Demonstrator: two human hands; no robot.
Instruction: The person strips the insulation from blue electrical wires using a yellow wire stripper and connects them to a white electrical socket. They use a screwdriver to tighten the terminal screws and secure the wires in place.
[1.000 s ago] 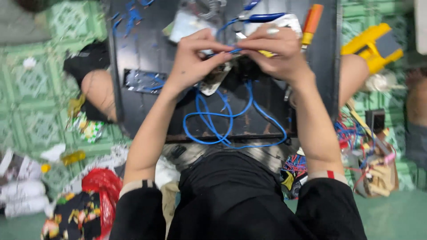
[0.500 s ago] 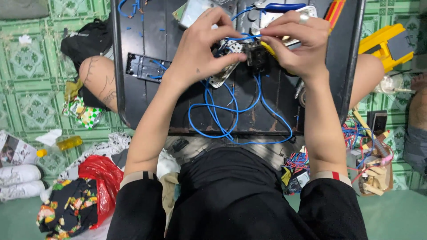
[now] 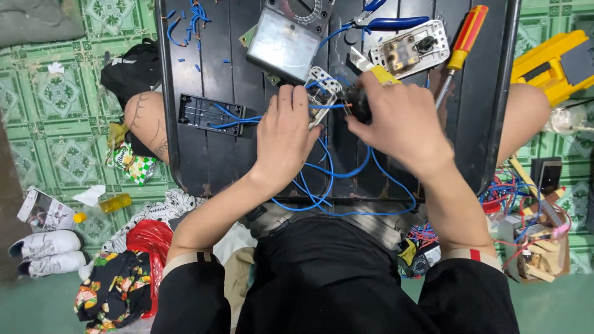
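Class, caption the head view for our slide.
Both hands, left hand and right hand, wire a white switch module with blue wire.

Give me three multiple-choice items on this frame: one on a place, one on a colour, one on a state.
1. Where does the screwdriver lie?
A. On the black tray's right part
B. On the green floor
C. In the left hand

2. What colour is the wire looped below the hands?
A. Red
B. Blue
C. Yellow

3. What is the left hand doing?
A. Resting flat and empty
B. Gripping the pliers
C. Holding a small white switch part

Answers: A, it lies on the tray beyond the right hand; B, the loops are blue; C, its fingers close on the white part.
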